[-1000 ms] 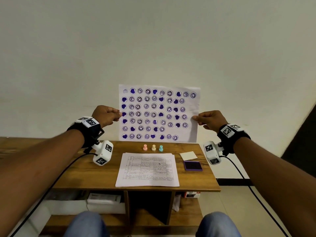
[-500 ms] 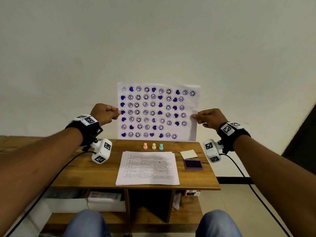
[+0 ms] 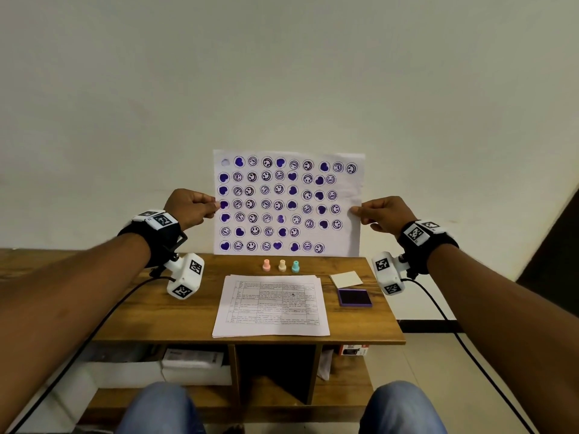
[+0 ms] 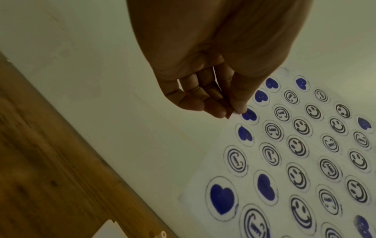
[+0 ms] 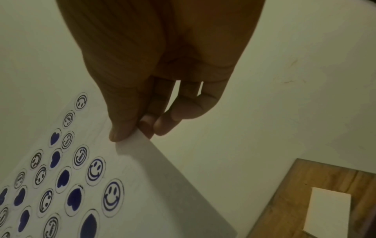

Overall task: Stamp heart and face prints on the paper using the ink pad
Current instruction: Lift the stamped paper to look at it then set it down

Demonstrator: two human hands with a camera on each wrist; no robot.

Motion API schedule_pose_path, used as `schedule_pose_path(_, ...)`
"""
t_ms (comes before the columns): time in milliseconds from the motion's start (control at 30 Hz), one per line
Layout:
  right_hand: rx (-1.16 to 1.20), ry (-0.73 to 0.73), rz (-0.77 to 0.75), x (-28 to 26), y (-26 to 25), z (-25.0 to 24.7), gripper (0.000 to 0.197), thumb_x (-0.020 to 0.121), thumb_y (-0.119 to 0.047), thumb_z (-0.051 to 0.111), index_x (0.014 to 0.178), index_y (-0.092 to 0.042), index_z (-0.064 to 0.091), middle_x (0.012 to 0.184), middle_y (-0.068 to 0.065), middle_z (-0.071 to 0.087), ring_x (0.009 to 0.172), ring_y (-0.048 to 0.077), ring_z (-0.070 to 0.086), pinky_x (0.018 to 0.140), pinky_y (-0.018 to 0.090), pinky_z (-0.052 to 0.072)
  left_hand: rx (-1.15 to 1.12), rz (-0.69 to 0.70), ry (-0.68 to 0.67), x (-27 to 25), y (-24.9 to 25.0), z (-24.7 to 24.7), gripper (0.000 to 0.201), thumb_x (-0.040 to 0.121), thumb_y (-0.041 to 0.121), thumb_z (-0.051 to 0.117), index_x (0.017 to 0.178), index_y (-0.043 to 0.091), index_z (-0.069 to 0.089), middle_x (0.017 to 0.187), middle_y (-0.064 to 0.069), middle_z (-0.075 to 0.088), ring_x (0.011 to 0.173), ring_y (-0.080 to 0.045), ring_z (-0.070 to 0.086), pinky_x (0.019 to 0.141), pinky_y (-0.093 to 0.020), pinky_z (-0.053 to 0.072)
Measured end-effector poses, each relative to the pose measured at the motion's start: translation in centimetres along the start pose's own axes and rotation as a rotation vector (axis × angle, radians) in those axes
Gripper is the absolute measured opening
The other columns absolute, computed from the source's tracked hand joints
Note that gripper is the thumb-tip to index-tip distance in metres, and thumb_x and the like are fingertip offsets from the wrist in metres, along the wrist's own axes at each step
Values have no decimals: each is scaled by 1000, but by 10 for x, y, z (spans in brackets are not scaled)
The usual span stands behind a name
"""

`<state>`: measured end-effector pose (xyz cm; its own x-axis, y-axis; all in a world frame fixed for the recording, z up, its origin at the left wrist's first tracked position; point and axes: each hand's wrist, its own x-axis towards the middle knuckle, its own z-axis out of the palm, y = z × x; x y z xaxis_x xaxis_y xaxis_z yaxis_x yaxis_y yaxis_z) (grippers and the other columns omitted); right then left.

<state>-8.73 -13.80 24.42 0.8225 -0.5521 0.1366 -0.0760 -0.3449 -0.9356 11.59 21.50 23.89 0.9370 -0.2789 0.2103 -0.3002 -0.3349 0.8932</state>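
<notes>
the stamped paper (image 3: 344, 202) is held upright above the table (image 3: 194, 314), pinched at its side edges by the left hand (image 3: 191, 208) and right hand (image 3: 387, 214).

There are three little stamps (image 3: 282, 265), one purple ink pad (image 3: 355, 297), one stamped paper (image 3: 351, 189), one small card (image 3: 346, 279) and two hands (image 3: 188, 208).

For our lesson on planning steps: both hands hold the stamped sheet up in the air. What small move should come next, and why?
Probably lower the stamped sheet onto the table: the left hand and right hand both pinch its edges, so neither can reach the stamps or ink pad.
</notes>
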Motion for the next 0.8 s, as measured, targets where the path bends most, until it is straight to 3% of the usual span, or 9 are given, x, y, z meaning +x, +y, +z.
schedule_pose_path(200,-4,4,1,3,4,1,16,80,-22,83,73,-10,74,62,6,62,63,17,52,56,23,41,-5,0,3,-1,-1,3,20,84,16,73,101,5,71,78,0,68,71,-10,64,65,-23,50)
schedule_pose_path(433,-1,-11,65,3,35,15,25,78,-17,83,76,5,72,63,13,58,59,23,44,54,25,37,9,-63,-28,-5,-30,13,22,82,17,75,100,5,72,79,-2,69,71,-13,65,65,-24,51)
schedule_pose_path(533,-44,-34,124,2,55,24,25,79,-18,83,72,2,71,64,13,57,61,23,46,54,25,38,30,-101,-64,-9,-47,20,21,82,16,75,99,4,72,81,-5,70,74,-16,65,64,-25,50)
schedule_pose_path(667,-170,-77,171,1,82,41,28,81,-14,81,59,-4,66,46,3,57,41,14,48,43,19,41,65,-167,-97,-8,-78,30,19,81,13,76,97,2,73,82,-9,71,71,-19,64,61,-24,49)
schedule_pose_path(733,-300,-127,155,0,96,51,32,81,-15,81,54,-9,65,51,3,63,43,9,54,52,23,49,95,-207,-117,-8,-92,34,19,80,11,76,97,2,73,88,-14,72,74,-22,65,61,-23,49)
schedule_pose_path(800,-438,-188,153,2,113,60,35,80,-21,81,50,-17,63,59,6,66,55,18,61,67,31,53,118,-247,-157,-7,-109,40,20,80,9,75,98,1,72,90,-15,71,78,-23,65,60,-22,49)
